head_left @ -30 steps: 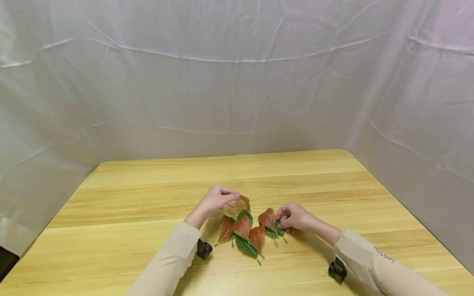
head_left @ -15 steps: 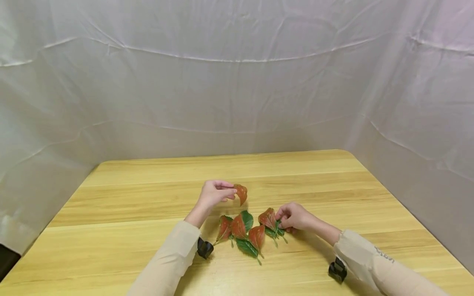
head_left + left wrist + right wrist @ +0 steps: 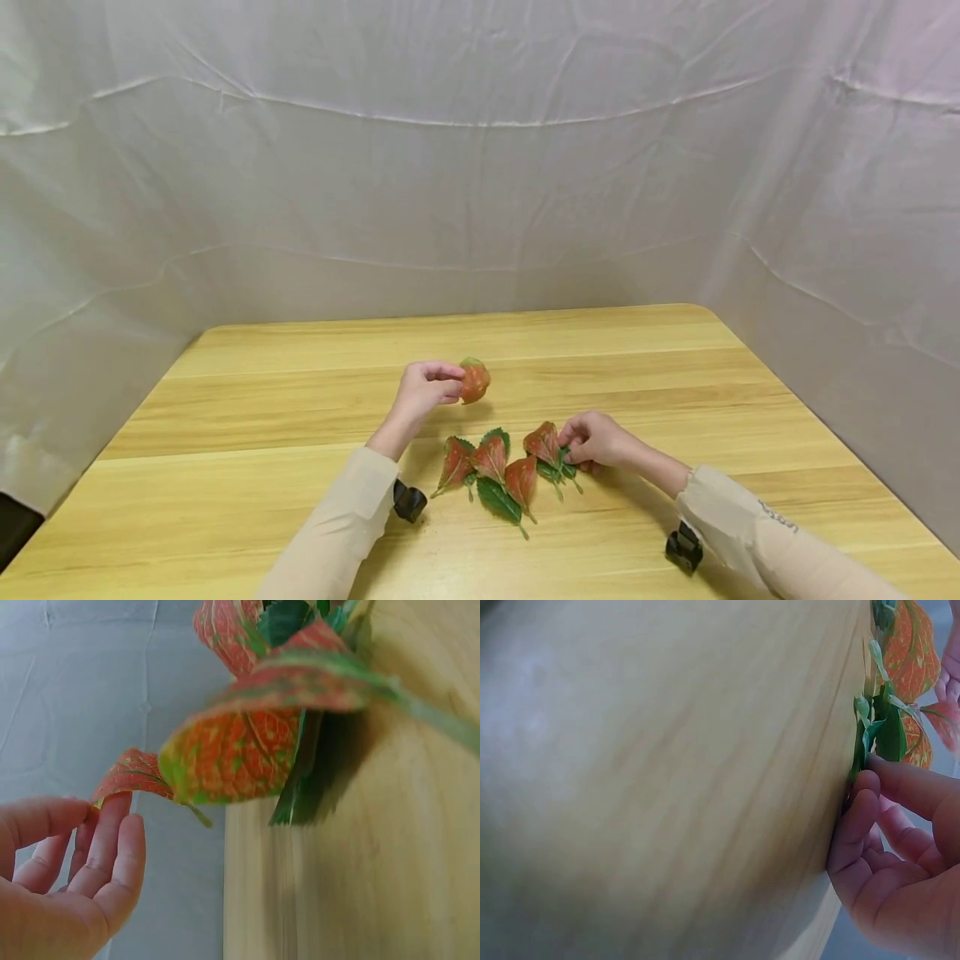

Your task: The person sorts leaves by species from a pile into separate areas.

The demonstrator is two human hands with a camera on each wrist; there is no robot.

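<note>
A green leaf, partly hidden, is pinched by the right hand at right. A red leaf is pinched by the left hand above the table, beyond the rest. Dark writing on the right sleeve cannot be read. Four red leaves are counted lying; the green leaves, overlapped, cannot be counted reliably.

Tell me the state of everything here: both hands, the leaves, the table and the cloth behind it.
Left grip: pinching one red leaf
That red leaf: curved, raised off the table
Right grip: pinching a green leaf
That green leaf: low at the table, partly hidden by fingers
Other red leaves: loosely grouped, overlapping green ones
Table: partly covered by leaves
Cloth: hanging, creased
</note>
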